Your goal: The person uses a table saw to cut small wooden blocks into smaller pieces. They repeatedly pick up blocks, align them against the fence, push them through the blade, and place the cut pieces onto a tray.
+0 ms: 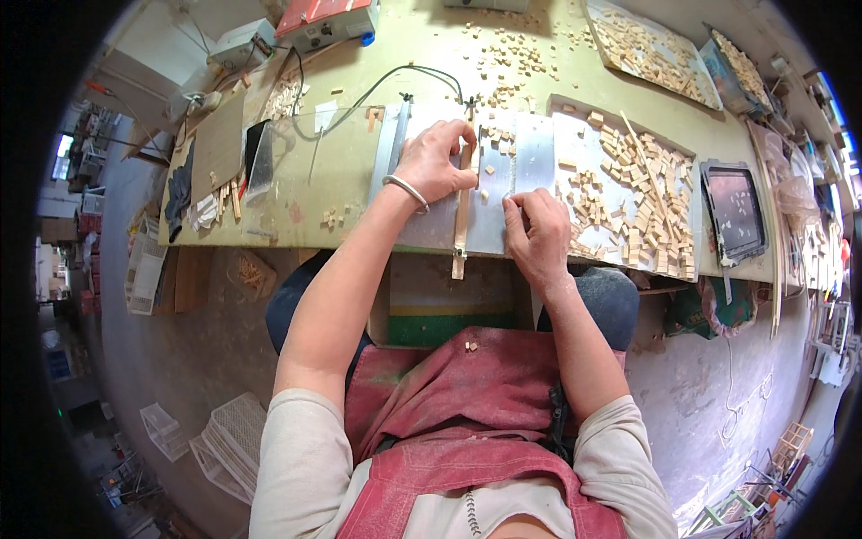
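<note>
Lengthwise, the wooden strip [462,220] points toward the apron [449,382]; left fingers [460,131] arch over, grip unclear; right fingers [537,205] curl.

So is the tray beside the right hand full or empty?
Partly full: small wooden blocks lie across the tray, with bare patches showing.

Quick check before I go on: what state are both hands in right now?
Left hand: fingers bent at the wooden strip; grip cannot be told.
Right hand: loosely curled; cannot tell whether it holds anything.
</note>
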A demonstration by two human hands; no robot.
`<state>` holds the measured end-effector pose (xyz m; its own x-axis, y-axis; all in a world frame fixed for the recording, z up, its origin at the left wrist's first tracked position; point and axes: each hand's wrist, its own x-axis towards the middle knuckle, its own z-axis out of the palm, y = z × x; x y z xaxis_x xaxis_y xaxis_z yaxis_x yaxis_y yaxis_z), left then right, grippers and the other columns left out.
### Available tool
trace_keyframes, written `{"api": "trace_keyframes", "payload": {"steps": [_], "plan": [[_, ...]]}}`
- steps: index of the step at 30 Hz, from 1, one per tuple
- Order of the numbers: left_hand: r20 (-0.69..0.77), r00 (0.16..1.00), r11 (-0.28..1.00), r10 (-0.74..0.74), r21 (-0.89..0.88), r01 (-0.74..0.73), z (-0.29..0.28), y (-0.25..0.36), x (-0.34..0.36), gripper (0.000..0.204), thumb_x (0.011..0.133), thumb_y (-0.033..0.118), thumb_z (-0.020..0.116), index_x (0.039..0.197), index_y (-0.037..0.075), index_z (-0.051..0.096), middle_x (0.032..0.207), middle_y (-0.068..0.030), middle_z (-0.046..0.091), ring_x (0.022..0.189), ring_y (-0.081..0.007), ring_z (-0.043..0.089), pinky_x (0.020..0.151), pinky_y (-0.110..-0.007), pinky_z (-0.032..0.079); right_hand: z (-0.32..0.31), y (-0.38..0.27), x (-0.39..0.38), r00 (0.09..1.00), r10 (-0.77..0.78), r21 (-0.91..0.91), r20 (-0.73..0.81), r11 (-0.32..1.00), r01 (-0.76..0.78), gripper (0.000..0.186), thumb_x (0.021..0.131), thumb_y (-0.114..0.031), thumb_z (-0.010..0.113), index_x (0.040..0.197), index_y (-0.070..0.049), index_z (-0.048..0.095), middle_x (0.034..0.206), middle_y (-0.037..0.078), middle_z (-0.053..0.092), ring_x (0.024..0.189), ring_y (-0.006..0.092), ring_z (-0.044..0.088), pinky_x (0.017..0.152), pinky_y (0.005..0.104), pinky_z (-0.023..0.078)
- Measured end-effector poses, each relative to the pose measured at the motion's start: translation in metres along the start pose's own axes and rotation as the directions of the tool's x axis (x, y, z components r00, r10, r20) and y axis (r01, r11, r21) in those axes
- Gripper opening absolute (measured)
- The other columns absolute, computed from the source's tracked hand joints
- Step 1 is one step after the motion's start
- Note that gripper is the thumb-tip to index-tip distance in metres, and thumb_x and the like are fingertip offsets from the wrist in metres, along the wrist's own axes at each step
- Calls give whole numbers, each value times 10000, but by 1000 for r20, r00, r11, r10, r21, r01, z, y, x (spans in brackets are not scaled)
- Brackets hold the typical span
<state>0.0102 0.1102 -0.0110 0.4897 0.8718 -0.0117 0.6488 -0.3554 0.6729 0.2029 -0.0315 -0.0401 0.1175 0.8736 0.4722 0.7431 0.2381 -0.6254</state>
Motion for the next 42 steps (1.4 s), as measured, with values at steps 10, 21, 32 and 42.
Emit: {"api": "trace_keyframes", "payload": {"steps": [10, 21, 32, 42], "plan": [[57, 989, 954, 138, 261, -149, -3, 30, -66, 440, 711, 287, 814, 1108, 158, 673, 1120, -112, 606, 1104, -355, 604, 990, -477, 465, 2, 5, -1, 998, 45, 95, -52, 995, -40, 90, 974, -112, 776, 928, -51, 728, 824, 108, 659, 776, 339, 657, 758, 457, 461], [20, 955, 854, 296, 443, -274, 22, 63, -134, 422, 742, 236, 842, 1122, 148, 681, 1389, -107, 590, 1435, -321, 523, 1273, -611, 243, -3, 6, -1, 985, -110, 34, 130, 994, 107, 245, 860, -69, 775, 1088, -134, 836, 902, 66, 652, 898, 282, 662, 816, 442, 464], [-325, 885, 940, -335, -175, 292, 14, -62, -245, 119, 980, 127, 743, 1021, 20, 711, 866, -153, 731, 800, -323, 738, 757, -432, 598, -3, 1, 1, 981, -136, 21, 140, 991, 135, 254, 867, -20, 770, 1105, -88, 826, 911, 87, 652, 893, 293, 651, 828, 428, 453], [-522, 612, 767, -594, -140, 626, 13, -198, -174, 276, 943, 382, 756, 991, 113, 797, 984, -206, 806, 952, -417, 785, 835, -507, 627, 2, 4, -3, 979, -140, 49, 149, 990, 134, 283, 883, 6, 742, 1148, -60, 817, 880, 93, 629, 866, 290, 628, 838, 416, 457]]}}
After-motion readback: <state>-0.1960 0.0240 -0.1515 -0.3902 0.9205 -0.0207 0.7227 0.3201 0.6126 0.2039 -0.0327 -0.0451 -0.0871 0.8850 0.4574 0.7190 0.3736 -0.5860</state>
